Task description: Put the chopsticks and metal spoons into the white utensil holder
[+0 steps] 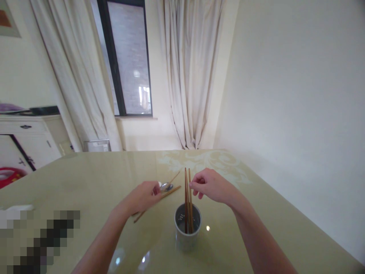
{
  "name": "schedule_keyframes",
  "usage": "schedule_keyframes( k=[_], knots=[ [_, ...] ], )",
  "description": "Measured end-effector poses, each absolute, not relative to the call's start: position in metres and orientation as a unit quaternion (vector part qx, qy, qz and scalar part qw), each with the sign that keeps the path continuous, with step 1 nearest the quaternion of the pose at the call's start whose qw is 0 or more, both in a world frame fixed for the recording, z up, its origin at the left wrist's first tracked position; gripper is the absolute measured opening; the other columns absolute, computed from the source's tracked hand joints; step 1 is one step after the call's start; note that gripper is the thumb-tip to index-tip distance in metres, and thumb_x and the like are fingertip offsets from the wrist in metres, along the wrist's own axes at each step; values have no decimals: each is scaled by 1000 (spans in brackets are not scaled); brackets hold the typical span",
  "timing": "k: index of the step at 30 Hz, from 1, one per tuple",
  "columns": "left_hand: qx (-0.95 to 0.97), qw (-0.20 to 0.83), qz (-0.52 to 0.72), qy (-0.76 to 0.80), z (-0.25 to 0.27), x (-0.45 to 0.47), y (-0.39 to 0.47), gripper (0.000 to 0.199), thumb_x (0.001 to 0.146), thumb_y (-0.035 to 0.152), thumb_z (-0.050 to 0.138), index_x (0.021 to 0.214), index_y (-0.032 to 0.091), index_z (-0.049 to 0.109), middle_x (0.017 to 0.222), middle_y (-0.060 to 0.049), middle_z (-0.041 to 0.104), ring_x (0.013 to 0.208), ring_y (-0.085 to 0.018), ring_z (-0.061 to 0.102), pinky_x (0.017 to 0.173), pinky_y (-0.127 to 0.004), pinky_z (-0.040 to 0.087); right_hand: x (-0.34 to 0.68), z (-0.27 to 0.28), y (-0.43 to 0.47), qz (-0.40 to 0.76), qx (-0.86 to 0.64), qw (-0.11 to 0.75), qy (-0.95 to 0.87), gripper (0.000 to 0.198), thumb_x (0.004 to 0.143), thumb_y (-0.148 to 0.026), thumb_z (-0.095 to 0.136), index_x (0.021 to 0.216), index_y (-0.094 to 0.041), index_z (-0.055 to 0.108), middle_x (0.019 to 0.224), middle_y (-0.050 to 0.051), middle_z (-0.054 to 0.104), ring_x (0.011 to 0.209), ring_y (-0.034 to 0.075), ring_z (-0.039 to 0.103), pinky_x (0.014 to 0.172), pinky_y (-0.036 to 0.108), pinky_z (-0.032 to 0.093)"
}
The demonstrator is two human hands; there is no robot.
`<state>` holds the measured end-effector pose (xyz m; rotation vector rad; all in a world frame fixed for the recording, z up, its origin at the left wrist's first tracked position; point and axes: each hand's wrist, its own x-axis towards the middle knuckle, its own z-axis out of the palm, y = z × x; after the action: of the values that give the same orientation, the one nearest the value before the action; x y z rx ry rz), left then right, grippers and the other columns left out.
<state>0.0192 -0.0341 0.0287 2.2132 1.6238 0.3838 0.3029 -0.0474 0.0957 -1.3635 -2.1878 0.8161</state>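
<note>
A grey utensil cup (188, 243) stands upright on the table with several wooden chopsticks (186, 205) leaning in it. My right hand (209, 185) is just above its rim, thumb and finger pinched on a lighter chopstick (190, 201) whose lower end is inside the cup. To the left, my left hand (145, 196) is over loose chopsticks (171, 191) lying on the table, its fingers curled together; what they grip, if anything, is hidden. Beside those fingertips lie shiny metal spoons (167, 186), partly covered by the hand.
The glossy table (228, 243) reaches to a wall at the right and a curtained window (129, 57) behind. A white cabinet (34, 137) stands at far left, a red basket (11, 176) in front of it. A pale object (17, 213) and a blurred-out patch are at the left edge.
</note>
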Motion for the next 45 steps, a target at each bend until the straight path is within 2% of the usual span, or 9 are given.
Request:
schedule_keyframes(
  k=[4,8,10,14,20,26,29,35,45],
  knots=[
    [758,236,297,531,66,19,-47,27,94,44,55,90,19,66,81,-2,72,75,-19,65,66,-28,46,307,109,-54,220,-523,307,-764,35,96,-42,65,70,-19,73,65,4,75,55,18,69,54,28,49],
    [759,284,394,434,89,40,-69,27,95,46,63,95,19,68,87,-2,72,81,-16,65,72,-26,50,302,122,-67,277,-447,422,-739,25,97,-43,67,96,-21,76,79,3,78,61,16,69,59,27,52],
    [762,297,406,407,93,54,-79,26,95,46,66,96,20,69,88,-2,71,81,-15,64,69,-24,51,297,124,-72,327,-387,456,-731,24,97,-42,68,104,-21,75,86,3,78,65,16,70,59,27,52],
    [753,327,401,407,94,69,-89,25,96,46,65,96,21,69,84,-1,69,76,-15,62,60,-21,47,291,123,-74,359,-347,491,-714,23,98,-41,67,96,-19,73,86,4,77,65,15,68,59,27,51],
    [784,280,350,430,84,52,-68,32,104,44,49,106,22,72,99,-4,77,92,-19,68,83,-29,51,299,123,-68,324,-374,542,-679,30,99,-46,66,86,-19,67,78,4,75,61,15,66,54,26,46],
    [795,120,104,586,39,35,-39,24,98,28,50,88,21,70,98,-9,77,95,-26,71,80,-32,46,303,123,-64,295,-411,479,-717,27,101,-37,62,81,-19,68,74,1,72,61,14,66,57,26,46],
    [782,95,31,615,21,33,-33,17,94,23,52,88,23,68,99,-8,78,95,-28,72,75,-32,45,302,120,-61,274,-432,425,-747,29,102,-32,58,78,-20,69,73,0,72,61,14,67,62,26,48],
    [766,98,5,636,6,28,-30,15,82,15,60,91,24,69,104,-8,78,100,-31,73,78,-35,48,300,113,-58,253,-473,358,-764,29,100,-32,59,75,-20,69,72,0,75,58,14,68,63,27,49],
    [758,97,-5,645,2,27,-27,14,82,16,63,90,24,70,103,-6,79,99,-28,74,78,-33,49,298,107,-53,230,-528,297,-761,31,98,-38,62,76,-19,74,69,2,77,57,16,70,60,26,48]
  ],
)
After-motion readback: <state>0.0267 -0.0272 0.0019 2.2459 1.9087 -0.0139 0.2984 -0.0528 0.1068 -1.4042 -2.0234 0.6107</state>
